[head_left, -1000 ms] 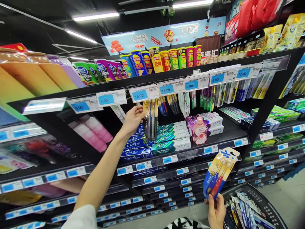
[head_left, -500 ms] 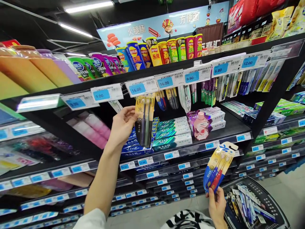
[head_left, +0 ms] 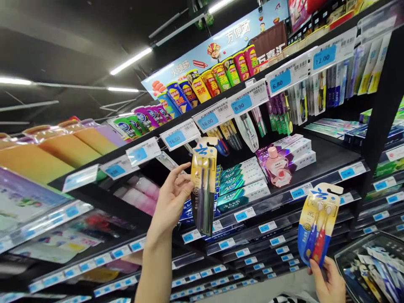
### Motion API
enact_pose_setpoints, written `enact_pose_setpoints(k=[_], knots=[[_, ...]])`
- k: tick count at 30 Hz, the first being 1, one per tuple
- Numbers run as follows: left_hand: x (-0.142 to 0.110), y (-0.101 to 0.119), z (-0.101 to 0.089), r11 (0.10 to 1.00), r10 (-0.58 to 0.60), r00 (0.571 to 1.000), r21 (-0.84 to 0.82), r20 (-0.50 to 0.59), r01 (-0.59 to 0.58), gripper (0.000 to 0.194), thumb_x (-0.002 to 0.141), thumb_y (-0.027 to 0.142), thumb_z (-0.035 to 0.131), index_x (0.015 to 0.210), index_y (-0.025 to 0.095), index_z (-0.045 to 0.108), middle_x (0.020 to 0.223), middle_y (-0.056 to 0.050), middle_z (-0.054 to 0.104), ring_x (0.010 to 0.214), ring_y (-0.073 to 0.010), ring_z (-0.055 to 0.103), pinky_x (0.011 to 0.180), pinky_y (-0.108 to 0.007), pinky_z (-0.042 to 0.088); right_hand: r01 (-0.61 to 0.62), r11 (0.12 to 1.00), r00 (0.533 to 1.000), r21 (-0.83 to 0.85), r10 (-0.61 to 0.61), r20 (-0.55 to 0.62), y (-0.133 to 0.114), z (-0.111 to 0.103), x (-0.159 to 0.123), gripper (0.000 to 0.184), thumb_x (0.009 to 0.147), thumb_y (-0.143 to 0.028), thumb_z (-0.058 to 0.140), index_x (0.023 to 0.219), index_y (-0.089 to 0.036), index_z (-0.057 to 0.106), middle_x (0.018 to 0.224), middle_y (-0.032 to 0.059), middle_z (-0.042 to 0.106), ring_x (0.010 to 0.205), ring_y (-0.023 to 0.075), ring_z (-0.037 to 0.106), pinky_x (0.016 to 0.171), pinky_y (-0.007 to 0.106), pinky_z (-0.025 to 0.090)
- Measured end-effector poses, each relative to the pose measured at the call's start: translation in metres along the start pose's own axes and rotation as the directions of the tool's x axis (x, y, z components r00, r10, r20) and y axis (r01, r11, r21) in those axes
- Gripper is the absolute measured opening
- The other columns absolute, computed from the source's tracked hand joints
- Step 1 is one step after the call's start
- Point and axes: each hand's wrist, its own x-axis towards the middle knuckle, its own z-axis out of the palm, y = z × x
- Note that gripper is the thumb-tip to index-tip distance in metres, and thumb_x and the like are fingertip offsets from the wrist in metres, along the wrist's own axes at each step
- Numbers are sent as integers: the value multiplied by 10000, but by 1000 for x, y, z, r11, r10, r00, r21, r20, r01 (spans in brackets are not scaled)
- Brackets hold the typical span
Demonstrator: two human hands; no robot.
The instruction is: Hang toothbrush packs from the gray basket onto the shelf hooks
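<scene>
My left hand (head_left: 170,202) is raised in front of a shop shelf, its fingers closed on a yellow and black toothbrush pack (head_left: 202,185) held upright, off its hook. Low at the right, my right hand (head_left: 330,282) grips the bottom of a second toothbrush pack (head_left: 317,223), yellow and blue with a red and a blue brush. Behind the first pack, more toothbrush packs (head_left: 233,134) hang from hooks under the price tags (head_left: 208,120).
Boxed toothpaste (head_left: 243,185) and a pink bottle (head_left: 277,168) lie on the black shelf (head_left: 328,158). Crisp tubes (head_left: 217,78) stand on the top shelf. A black basket (head_left: 370,265) with several packs sits at the lower right. Shelves of goods run along the left.
My left hand has drawn the yellow and black pack away from the hook, down and toward me. The view has tilted and swung left. My right hand keeps hold of its pack.
</scene>
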Motion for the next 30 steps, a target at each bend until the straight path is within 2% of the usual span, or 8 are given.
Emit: enact_pose_setpoints(k=[2, 6, 11, 17, 20, 26, 30], knots=[[4, -1, 9, 1000, -2, 999, 9, 35, 2, 507, 867, 377, 741, 1356, 382, 608, 905, -17, 668, 719, -159, 621, 578, -246, 507, 8, 1000, 1000, -9, -8, -10, -1, 0, 0, 636, 695, -829, 697, 844, -212, 674, 650, 80, 735, 533, 251, 687, 550, 345, 561], [18, 2, 29, 995, 55, 998, 86, 42, -58, 522, 894, 381, 725, 1393, 273, 621, 913, -28, 676, 750, -145, 607, 656, -248, 523, 71, 997, 997, -33, -70, 32, -12, -2, 0, 523, 827, -729, 657, 897, -211, 660, 641, 40, 739, 555, 221, 711, 575, 293, 584], [28, 6, 43, 981, 162, 986, 117, -35, -157, 538, 873, 381, 757, 1388, 277, 643, 967, -40, 693, 752, -129, 601, 603, -202, 497, 181, 979, 983, -93, -181, 3, -27, -9, 3, 479, 881, -695, 618, 890, -217, 648, 601, 13, 738, 507, 200, 713, 531, 248, 573], [18, -3, 37, 987, 158, 971, 70, -178, -148, 556, 821, 372, 821, 1349, 268, 677, 928, -6, 672, 652, -69, 550, 535, -148, 424, 139, 982, 986, -132, -149, -72, -27, -15, 5, 500, 871, -722, 600, 865, -224, 638, 579, 15, 727, 515, 220, 719, 526, 270, 577], [20, -3, 40, 980, 201, 949, 54, -244, -194, 580, 809, 371, 836, 1358, 276, 674, 933, -4, 673, 625, -56, 524, 500, -143, 388, 108, 989, 989, -97, -117, -92, -22, -13, 6, 485, 870, -708, 606, 883, -225, 633, 596, 16, 724, 523, 221, 711, 541, 283, 582], [24, 5, 59, 970, 241, 945, 72, -220, -231, 596, 799, 404, 844, 1359, 284, 678, 919, -10, 688, 634, -69, 529, 506, -162, 397, 150, 987, 987, -60, -153, -47, -19, -6, 9, 418, 882, -645, 636, 896, -227, 645, 596, 7, 717, 530, 217, 707, 555, 283, 588], [29, 6, 65, 965, 253, 942, 129, -221, -229, 579, 814, 409, 825, 1359, 280, 679, 924, -8, 689, 625, -65, 504, 506, -163, 392, 131, 988, 988, -78, -136, -72, -17, -5, 9, 426, 887, -657, 626, 910, -232, 637, 598, -2, 715, 531, 209, 702, 567, 283, 580]])
